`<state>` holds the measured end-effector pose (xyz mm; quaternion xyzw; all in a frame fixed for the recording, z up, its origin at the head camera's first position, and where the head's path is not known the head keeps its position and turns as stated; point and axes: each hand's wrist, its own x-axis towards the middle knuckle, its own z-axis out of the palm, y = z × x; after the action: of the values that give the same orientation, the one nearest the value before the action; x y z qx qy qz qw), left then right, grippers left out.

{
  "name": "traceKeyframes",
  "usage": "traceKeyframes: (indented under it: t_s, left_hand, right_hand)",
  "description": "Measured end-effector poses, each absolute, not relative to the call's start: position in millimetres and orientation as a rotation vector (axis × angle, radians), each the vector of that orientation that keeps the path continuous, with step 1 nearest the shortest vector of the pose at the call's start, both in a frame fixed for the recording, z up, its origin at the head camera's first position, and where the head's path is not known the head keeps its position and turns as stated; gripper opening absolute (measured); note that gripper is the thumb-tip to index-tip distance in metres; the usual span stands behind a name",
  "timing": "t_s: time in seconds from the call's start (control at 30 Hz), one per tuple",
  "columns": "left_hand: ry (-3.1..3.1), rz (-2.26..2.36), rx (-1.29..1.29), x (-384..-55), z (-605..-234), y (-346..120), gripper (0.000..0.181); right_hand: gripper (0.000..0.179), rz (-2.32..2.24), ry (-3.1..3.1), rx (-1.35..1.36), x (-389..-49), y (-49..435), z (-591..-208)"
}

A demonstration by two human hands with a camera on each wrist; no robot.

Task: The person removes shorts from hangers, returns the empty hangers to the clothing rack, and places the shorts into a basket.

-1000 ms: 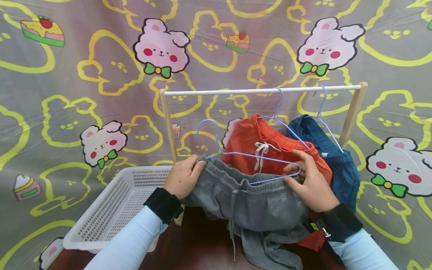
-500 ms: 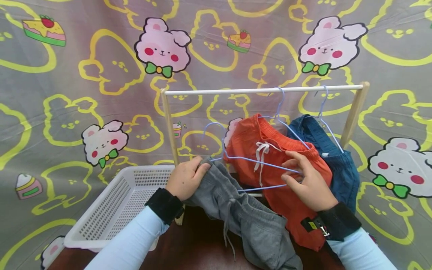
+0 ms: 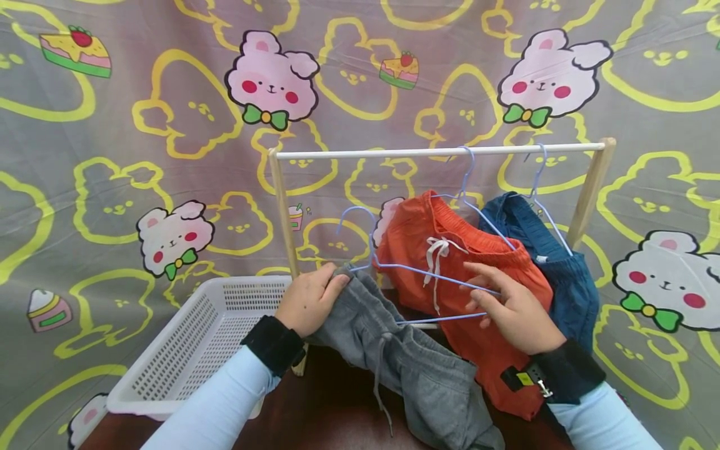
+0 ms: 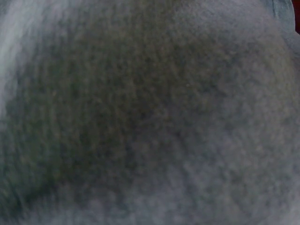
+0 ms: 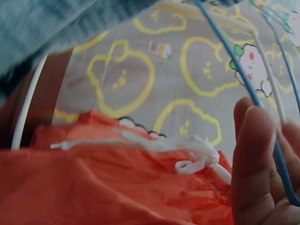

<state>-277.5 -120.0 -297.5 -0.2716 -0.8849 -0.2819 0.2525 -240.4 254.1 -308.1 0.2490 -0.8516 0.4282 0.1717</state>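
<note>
My left hand (image 3: 308, 301) grips the waistband of the grey drawstring pants (image 3: 435, 375) at its left corner, where one end of a blue wire hanger (image 3: 416, 269) is inside it. The pants' right side sags below the hanger. My right hand (image 3: 520, 315) holds the hanger's other end, its thumb and fingers around the wire. In the right wrist view, the bare hanger wire (image 5: 229, 47) runs between the fingers (image 5: 255, 154). Grey cloth fills the left wrist view, hiding the left hand there. The hanger's hook points up, apart from the rail.
Orange pants (image 3: 407, 250) with a white drawstring and blue pants (image 3: 582, 287) hang on a rack's white rail (image 3: 360, 154). A white perforated basket (image 3: 163, 319) stands at left on the dark red table (image 3: 332, 412). Behind hangs a patterned cloth (image 3: 360, 37).
The right side of the grey waistband has come off the hanger and dropped. My right hand has let go of the cloth and holds the hanger's end; the left hand keeps its grip.
</note>
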Motion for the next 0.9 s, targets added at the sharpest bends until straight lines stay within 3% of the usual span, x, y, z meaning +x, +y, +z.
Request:
traceKeyframes:
  t_s: [0.17, 0.9]
  left_hand:
    - [-2.419, -0.779, -0.746, -278.2, -297.9, -120.9, 0.027]
    - [-2.477, -0.785, -0.731, -281.0, -300.0, -132.5, 0.033]
  right_hand:
    - [0.022, 1.275, -2.411, 0.735, -238.2, 256.2, -306.7]
    - [0.024, 1.198, -2.403, 0.64, -229.6, 266.0, -299.1]
